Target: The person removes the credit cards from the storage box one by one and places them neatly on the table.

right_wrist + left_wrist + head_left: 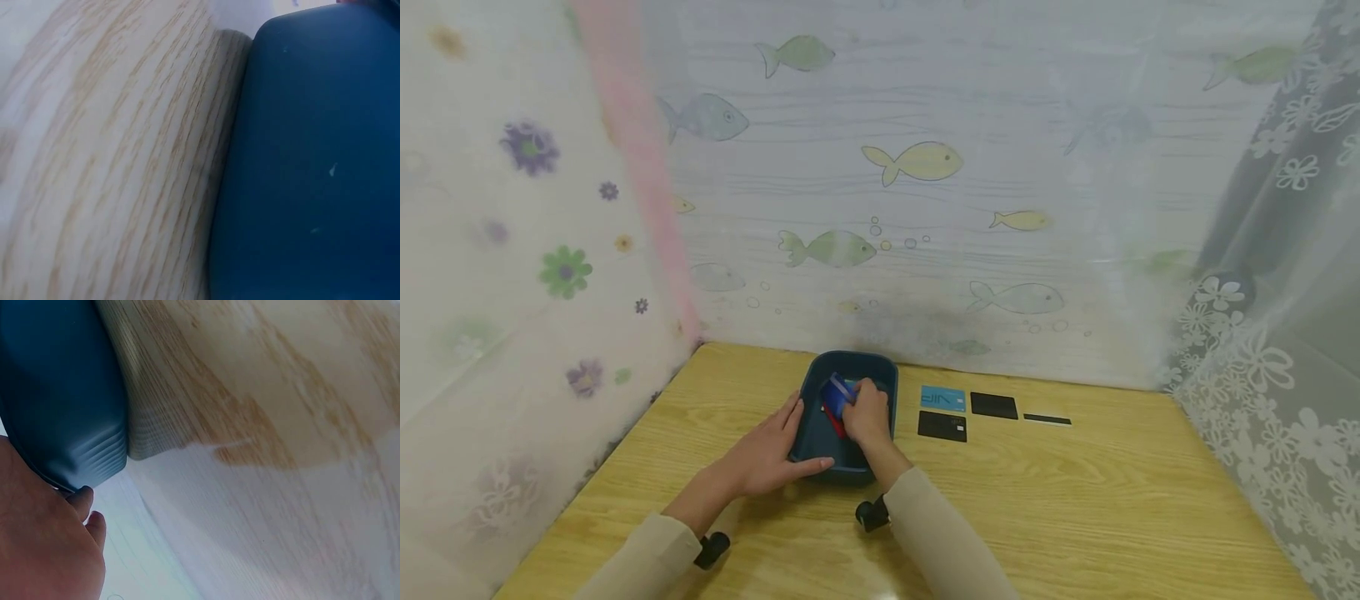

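A dark blue rectangular bin [848, 475] stands on the wooden table. My left hand [763, 454] rests on its near left corner, fingers straight along the left side and thumb stretched over the front rim. Inside the bin, my right hand [868, 417] reaches down with curled fingers and pinches a blue item [837, 395] that has a pale band; its exact kind is unclear. Beside it lies a narrow red thing [833, 421], partly covered. In the right wrist view the bin's wall [312, 156] hides the right hand's fingers.
Right of the bin lie a light blue card [943, 398] with large letters, a black card [942, 426] with a chip, another black card [994, 406] and a narrow black strip [1047, 419]. A fish-printed curtain [925, 250] hangs behind the table [1112, 500].
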The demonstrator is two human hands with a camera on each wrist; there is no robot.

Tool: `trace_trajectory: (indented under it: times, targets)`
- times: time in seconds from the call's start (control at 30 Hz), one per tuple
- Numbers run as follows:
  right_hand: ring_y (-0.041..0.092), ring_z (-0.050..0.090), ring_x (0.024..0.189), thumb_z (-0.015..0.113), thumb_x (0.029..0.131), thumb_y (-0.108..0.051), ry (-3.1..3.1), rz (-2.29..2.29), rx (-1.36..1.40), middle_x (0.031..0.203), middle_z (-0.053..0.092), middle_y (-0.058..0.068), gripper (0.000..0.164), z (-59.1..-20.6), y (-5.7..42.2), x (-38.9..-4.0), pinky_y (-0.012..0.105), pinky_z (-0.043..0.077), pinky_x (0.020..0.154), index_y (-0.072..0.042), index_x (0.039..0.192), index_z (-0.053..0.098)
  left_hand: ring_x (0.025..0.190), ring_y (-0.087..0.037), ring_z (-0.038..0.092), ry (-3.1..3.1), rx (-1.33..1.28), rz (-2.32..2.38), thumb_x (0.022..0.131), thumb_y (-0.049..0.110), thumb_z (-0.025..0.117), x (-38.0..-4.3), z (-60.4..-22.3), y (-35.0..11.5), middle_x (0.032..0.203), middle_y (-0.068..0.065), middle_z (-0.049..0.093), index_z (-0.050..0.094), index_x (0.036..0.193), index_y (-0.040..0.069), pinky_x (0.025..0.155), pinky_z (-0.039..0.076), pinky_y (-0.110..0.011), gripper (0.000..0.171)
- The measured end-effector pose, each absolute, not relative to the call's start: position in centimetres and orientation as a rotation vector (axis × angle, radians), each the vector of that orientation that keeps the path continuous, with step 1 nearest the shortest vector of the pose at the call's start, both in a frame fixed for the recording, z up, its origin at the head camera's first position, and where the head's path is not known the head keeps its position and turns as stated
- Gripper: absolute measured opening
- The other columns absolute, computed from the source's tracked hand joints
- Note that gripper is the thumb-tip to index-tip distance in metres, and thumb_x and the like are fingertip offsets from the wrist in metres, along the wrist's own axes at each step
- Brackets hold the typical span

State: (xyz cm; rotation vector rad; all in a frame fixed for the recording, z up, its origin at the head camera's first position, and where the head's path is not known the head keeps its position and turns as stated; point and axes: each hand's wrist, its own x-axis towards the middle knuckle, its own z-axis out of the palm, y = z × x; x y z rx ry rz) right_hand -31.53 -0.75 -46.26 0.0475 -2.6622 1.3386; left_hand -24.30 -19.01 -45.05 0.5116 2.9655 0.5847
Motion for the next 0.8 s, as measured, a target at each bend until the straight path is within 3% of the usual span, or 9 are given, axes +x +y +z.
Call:
trace_trajectory:
  times: [0.17, 0.43, 0.67, 0.8]
  targets:
    - [0.024, 0.066, 0.088, 0.067, 0.089, 0.0, -2.623, 1.435, 0.023, 0.091, 0.069, 0.01, 0.03, -46.4, -1.2, -31.8, 0.042, 0.057, 0.08, -0.001, 0.119, 0.066, 0.153, -0.042, 0.022, 2.968, 0.504, 0.577, 0.088, 0.081, 0.053, -24.1, -45.0, -19.3, 0.171, -0.019, 0.008, 0.018, 0.161, -0.005, 0.119, 0.028, -0.06, 0.119]
    - [0.022, 0.07, 0.07, 0.061, 0.093, 0.005, -2.513, 1.613, 0.072, 0.088, 0.066, 0.012, 0.028, -45.7, -1.0, -31.2, 0.033, 0.058, 0.063, 0.004, 0.121, 0.063, 0.155, -0.04, 0.019, 2.96, 0.496, 0.578, 0.088, 0.081, 0.051, -24.0, -44.9, -19.4, 0.171, -0.017, 0.006, 0.016, 0.162, -0.003, 0.12, 0.027, -0.058, 0.118]
    - [0.03, 0.07, 0.092, 0.059, 0.094, 0.005, -2.464, 1.567, 0.052, 0.102, 0.068, 0.016, 0.036, -45.5, -0.4, -31.3, 0.042, 0.059, 0.078, 0.003, 0.129, 0.065, 0.155, -0.039, 0.019, 2.96, 0.511, 0.562, 0.088, 0.082, 0.051, -24.2, -45.1, -18.9, 0.171, -0.016, 0.006, 0.016, 0.162, -0.003, 0.12, 0.027, -0.057, 0.118]
    - [0.028, 0.071, 0.092, 0.06, 0.095, 0.004, -2.408, 1.52, 0.116, 0.105, 0.07, 0.016, 0.035, -45.5, -0.1, -31.4, 0.043, 0.059, 0.08, 0.002, 0.13, 0.065, 0.154, -0.04, 0.022, 2.972, 0.502, 0.55, 0.086, 0.084, 0.051, -24.2, -45.3, -18.9, 0.171, -0.015, 0.008, 0.018, 0.162, -0.003, 0.12, 0.027, -0.058, 0.119]
